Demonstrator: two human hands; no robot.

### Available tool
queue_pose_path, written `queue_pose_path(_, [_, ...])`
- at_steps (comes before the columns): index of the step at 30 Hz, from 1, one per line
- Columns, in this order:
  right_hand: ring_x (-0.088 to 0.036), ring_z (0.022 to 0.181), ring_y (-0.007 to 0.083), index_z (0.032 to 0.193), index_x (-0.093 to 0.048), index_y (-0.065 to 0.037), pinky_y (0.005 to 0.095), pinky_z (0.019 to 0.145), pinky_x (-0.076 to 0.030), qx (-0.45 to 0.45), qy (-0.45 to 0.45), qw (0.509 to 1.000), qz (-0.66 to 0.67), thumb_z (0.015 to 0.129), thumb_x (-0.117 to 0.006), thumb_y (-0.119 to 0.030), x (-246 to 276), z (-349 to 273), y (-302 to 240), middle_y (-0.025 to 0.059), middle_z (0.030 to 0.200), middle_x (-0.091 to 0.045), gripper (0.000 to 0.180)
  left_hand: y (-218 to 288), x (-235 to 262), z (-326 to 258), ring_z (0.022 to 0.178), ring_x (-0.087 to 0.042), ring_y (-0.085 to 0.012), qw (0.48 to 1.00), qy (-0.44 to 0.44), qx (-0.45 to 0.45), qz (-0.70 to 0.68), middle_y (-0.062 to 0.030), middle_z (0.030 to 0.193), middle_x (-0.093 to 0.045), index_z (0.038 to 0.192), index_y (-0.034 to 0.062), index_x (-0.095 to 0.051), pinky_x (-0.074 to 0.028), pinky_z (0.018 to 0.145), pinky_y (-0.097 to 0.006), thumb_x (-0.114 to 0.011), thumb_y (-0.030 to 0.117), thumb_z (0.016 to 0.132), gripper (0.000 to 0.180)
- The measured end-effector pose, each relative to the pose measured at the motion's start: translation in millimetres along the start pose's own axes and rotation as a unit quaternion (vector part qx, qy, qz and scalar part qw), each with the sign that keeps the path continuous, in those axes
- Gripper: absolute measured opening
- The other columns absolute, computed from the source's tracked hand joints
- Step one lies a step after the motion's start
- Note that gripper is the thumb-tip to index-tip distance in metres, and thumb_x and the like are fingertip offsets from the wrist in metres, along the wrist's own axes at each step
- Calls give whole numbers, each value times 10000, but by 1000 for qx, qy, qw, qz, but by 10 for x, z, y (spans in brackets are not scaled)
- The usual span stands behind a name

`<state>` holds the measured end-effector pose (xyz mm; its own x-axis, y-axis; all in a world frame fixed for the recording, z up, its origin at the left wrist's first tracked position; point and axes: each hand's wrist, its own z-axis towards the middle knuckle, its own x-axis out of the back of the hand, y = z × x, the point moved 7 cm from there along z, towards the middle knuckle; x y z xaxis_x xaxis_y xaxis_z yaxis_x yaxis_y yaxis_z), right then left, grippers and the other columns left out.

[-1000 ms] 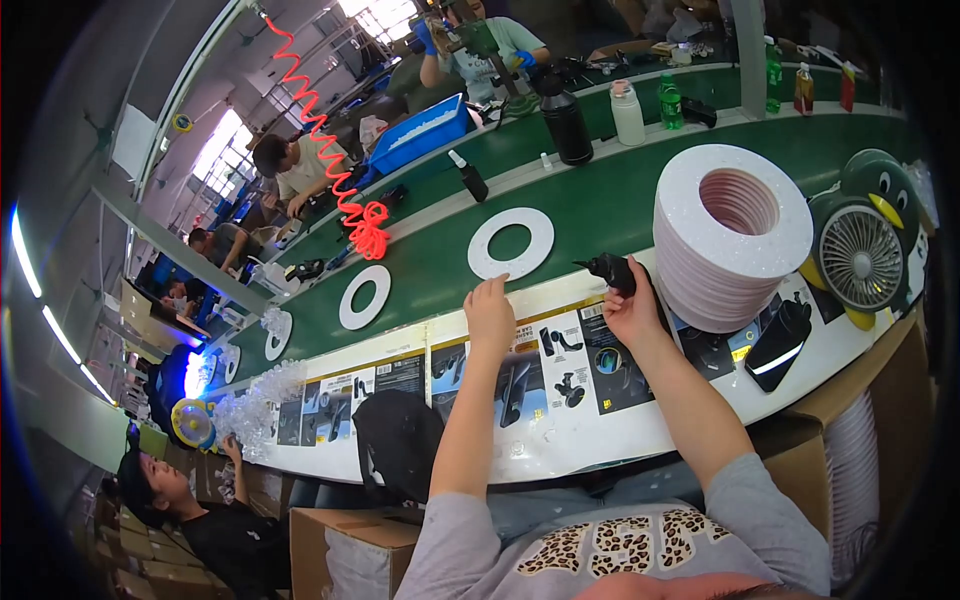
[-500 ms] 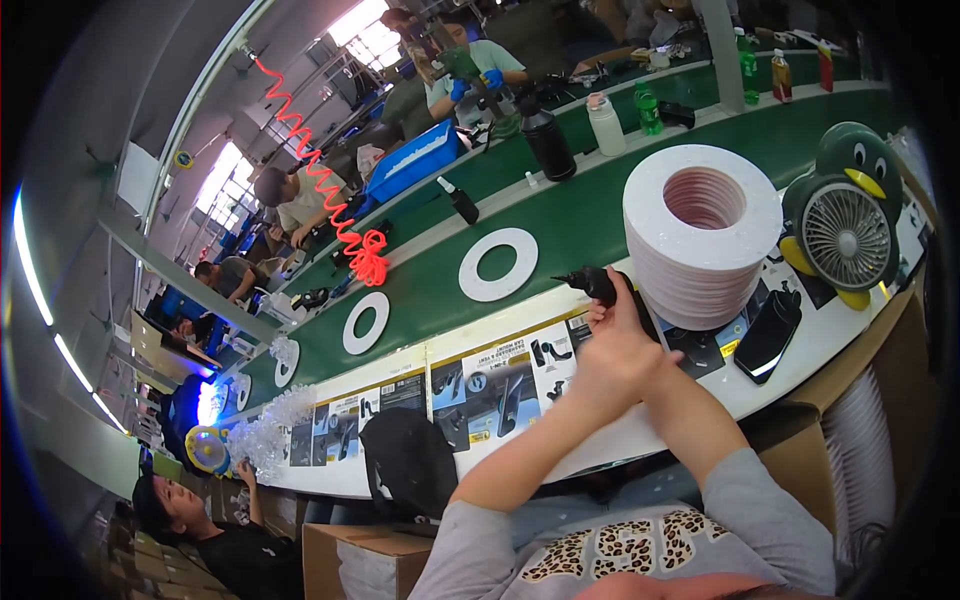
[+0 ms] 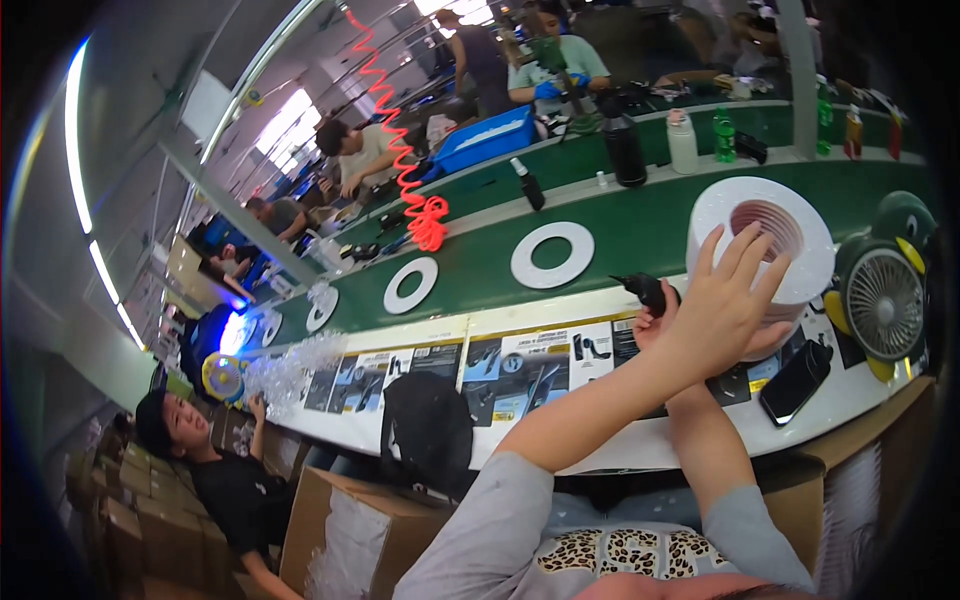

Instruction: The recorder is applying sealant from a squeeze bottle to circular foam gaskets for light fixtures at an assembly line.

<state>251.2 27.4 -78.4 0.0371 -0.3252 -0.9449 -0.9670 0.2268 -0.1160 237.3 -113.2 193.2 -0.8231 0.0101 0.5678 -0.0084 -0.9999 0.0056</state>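
With twelve o'clock toward the top of the head view, the left hand [image 3: 735,300] was at the tall stack of flat white rings [image 3: 812,260], which lay at one o'clock from its palm. Its fingers were spread and slightly bent over the stack's near left side, the tips by the near edge of the central hole, the thumb lower down at the stack's side; whether they pressed on it, I could not tell. The right hand [image 3: 653,330], partly hidden behind the left, was closed around a small black bottle with a thin nozzle [image 3: 655,293]; the bottle stood out above the curled fingers, its nozzle pointing to ten o'clock.

A single flat white ring [image 3: 553,281] lay on the dark green belt [image 3: 475,270] at ten o'clock from the right hand, well apart from its fingers. A second white ring [image 3: 431,281] lay at nine o'clock from the first. A glossy black phone [image 3: 797,384] rested at five o'clock from the left hand, and a dark green penguin-shaped fan [image 3: 884,310] stood at four o'clock from the stack.
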Motion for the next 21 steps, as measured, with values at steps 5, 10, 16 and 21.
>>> queue_pose_path(5, [-436, 404, 123, 726, -527, -98, 222, 377, -344, -119, 18, 992, -45, 835, -729, -458, -122, -84, 88, 30, 548, -500, 427, -272, -307, 27, 1087, -537, -321, 997, -55, 31, 32, -147, 1025, -582, 1198, 33, -534, -234, 1097, -623, -788, 482, 635, 764])
queue_pose_path(10, [-440, 405, 121, 735, -545, -83, 221, 386, -357, -47, -16, 996, -70, 875, -685, -458, -5, 93, -62, 37, 547, -499, 424, -278, -451, 51, 885, -586, -268, 998, -42, -28, 31, -78, 818, -592, 1099, 60, -609, -279, 1059, -643, -763, 557, 627, 703])
queue_pose_path(16, [-490, 471, 224, 631, -497, -96, 347, 474, -409, -218, -139, 949, -182, 823, -535, -732, 290, 441, -310, 68, 517, -487, 665, -248, -728, 200, 783, -629, -277, 997, -16, -79, 8, -84, 722, -625, 951, 68, -655, -321, 1011, -618, -746, 645, 554, 706])
queue_pose_path(21, [-446, 424, 156, 625, -518, -81, 253, 429, -377, -199, -79, 968, -129, 909, -544, -604, -78, -12, 74, 39, 471, -435, 596, -335, -653, 84, 742, -620, -274, 994, -25, -92, 52, -82, 701, -615, 903, 59, -642, -350, 980, -597, -704, 687, 557, 720])
